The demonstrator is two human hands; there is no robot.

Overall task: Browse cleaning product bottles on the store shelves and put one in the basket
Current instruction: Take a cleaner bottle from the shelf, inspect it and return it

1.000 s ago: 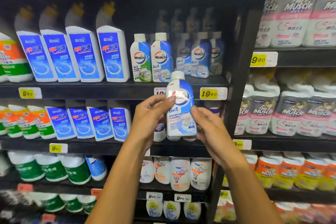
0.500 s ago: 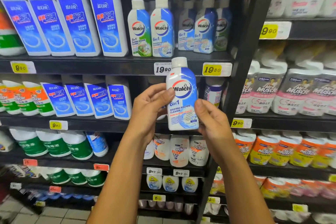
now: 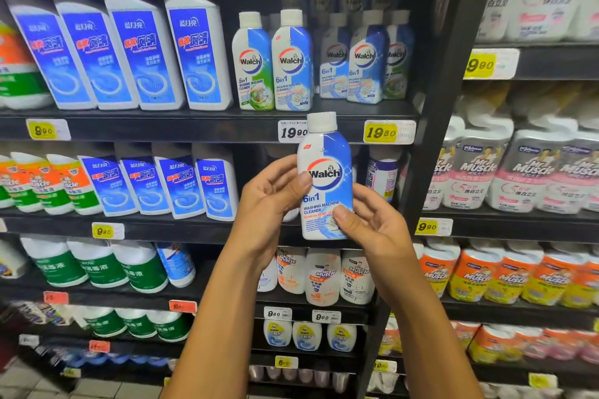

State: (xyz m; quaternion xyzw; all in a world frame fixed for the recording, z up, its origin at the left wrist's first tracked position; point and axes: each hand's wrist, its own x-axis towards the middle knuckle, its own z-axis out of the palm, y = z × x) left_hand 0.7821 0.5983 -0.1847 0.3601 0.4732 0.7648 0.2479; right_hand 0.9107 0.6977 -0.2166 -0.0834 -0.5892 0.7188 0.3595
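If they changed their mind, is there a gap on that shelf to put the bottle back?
Yes, judging by the dark gap between the front Walch 6in1 bottle and the set-back Walch trio. Left of it, the blue toilet cleaners stand packed. Both the left hand and right hand grip the held bottle.

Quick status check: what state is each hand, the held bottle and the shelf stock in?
Left hand: grips the bottle's left side.
Right hand: pinches its lower right.
Blue-and-white Walch washing machine cleaner bottle: upright, capped, off the shelf.
Walch bottles on the shelf: upright, capped.
Basket: not in view.
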